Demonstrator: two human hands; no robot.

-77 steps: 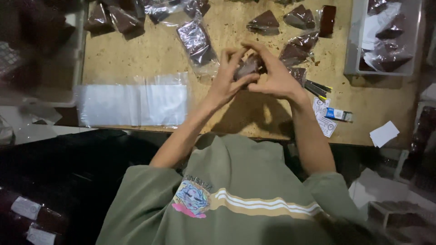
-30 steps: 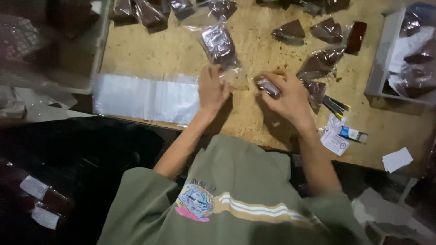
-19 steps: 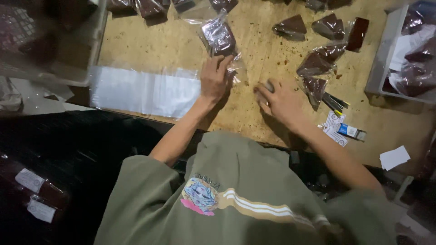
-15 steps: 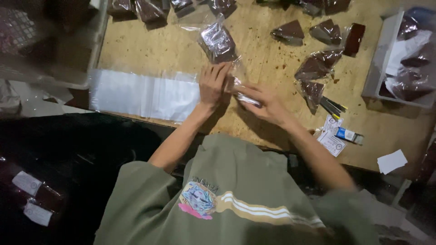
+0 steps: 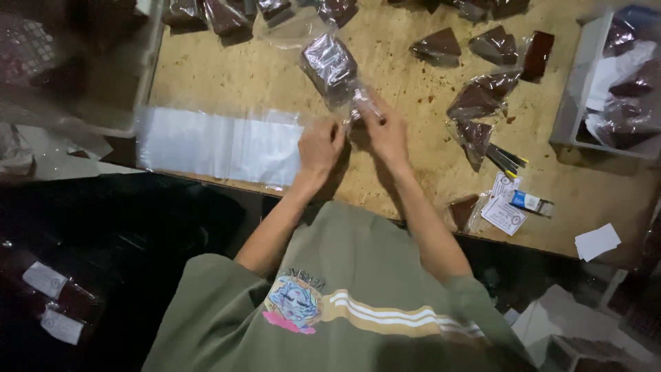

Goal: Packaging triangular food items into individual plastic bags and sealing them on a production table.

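We are at the bagging step: our right hand point(image 5: 387, 131) has its fingertips pinched shut on the near, open end of a clear plastic bag point(image 5: 332, 67) that holds a dark brown block, and that bag lies on the wooden table point(image 5: 227, 76) just beyond our hands, its filled end pointing away from us. Our left hand point(image 5: 320, 146) rests curled beside it, fingers bent down onto the table at the right edge of a flat stack of empty clear bags point(image 5: 220, 145); whether it grips anything we cannot tell, since the fingertips are hidden under the knuckles. To the right lie several already wrapped dark triangular pieces point(image 5: 475, 103), well apart from our hands, and nearer the table's near edge sit small printed paper labels point(image 5: 505, 210) and a small blue-and-white tube point(image 5: 531, 202). A grey tray point(image 5: 578, 76) at the far right carries more dark packets. We judge the block is already inside and the mouth is being closed, so the next move calls for both hands on the bag's open end, keeping the film flat and taut while it is folded or sealed
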